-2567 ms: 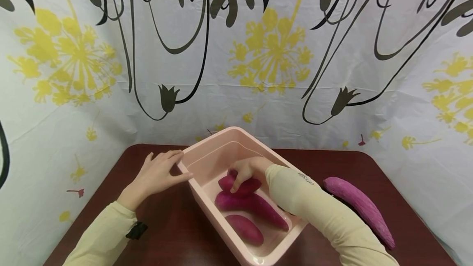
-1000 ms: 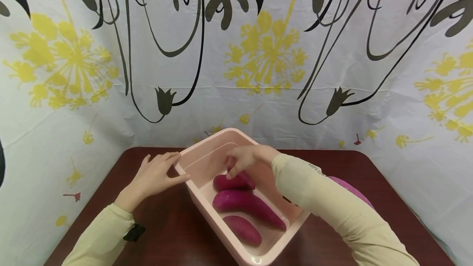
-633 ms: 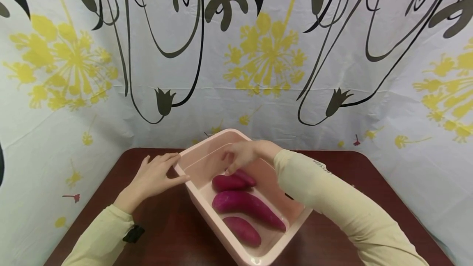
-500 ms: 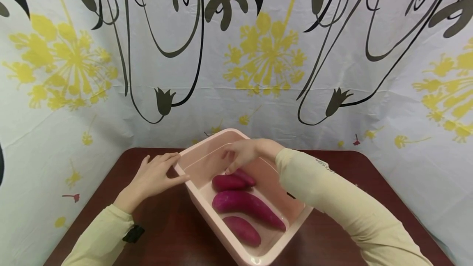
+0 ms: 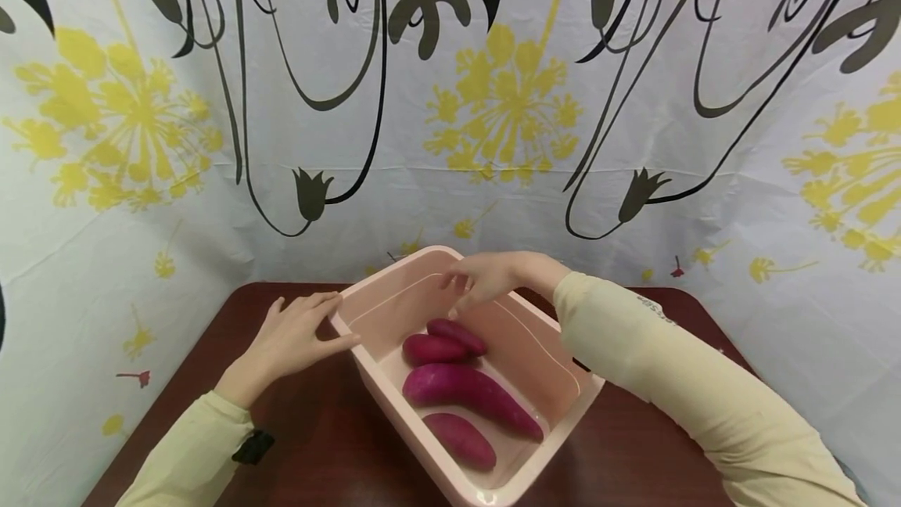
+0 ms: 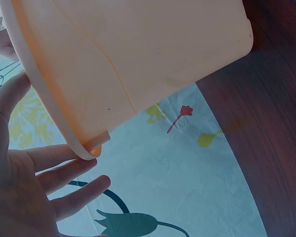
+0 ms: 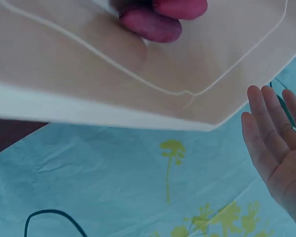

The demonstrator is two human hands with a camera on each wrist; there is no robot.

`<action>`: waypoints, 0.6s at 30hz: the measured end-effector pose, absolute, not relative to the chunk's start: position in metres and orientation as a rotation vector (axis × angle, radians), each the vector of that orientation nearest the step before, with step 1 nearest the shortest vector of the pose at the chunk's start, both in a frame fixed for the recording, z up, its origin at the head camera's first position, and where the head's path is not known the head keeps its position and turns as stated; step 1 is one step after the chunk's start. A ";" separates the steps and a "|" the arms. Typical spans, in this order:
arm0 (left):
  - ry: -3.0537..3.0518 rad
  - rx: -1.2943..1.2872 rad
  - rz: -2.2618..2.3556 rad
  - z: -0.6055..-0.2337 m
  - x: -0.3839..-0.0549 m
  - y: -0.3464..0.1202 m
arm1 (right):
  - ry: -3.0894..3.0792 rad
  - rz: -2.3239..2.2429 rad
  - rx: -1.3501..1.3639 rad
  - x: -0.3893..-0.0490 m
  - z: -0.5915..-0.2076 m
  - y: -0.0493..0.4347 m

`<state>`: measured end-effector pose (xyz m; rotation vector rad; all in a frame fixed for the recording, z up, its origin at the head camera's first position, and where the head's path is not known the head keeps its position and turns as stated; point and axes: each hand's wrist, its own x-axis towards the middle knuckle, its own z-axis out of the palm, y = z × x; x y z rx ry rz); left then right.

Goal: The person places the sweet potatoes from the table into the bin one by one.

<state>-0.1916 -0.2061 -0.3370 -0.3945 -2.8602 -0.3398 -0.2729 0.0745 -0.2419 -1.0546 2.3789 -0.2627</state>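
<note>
A pale pink bin (image 5: 394, 307) holds several purple sweet potatoes. A slim sweet potato (image 5: 461, 335) lies at its far end, close against a plump sweet potato (image 5: 431, 349). Nearer to me are a long curved sweet potato (image 5: 472, 397) and a short oval sweet potato (image 5: 461, 442). My left hand (image 5: 299, 339) rests on the bin's left corner, thumb and fingers spread along the rim. My right hand (image 5: 489, 280), its fingers loosely extended and holding nothing, is above the far part of the bin. In the right wrist view that right hand (image 7: 278, 143) shows its palm beside the rim.
The bin stands on a dark red-brown table (image 5: 317, 444). A white cloth (image 5: 450, 202) printed with flowers hangs behind and at both sides. My right sleeve (image 5: 655, 350) covers the right part of the table from view.
My right hand set the slim sweet potato down beside the plump one, let go, and rose to the right. The sweet potato on the table at right became hidden behind my sleeve.
</note>
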 end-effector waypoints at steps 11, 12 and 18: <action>-2.855 -0.401 -0.323 -0.338 -0.192 -0.207 | 2.408 -0.332 -1.045 -0.273 -0.237 0.100; -2.855 -0.402 -0.320 -0.338 -0.192 -0.207 | 2.408 -0.339 -1.049 -0.273 -0.237 0.102; -2.854 -0.404 -0.330 -0.338 -0.193 -0.207 | 2.402 -0.397 -1.003 -0.274 -0.235 0.119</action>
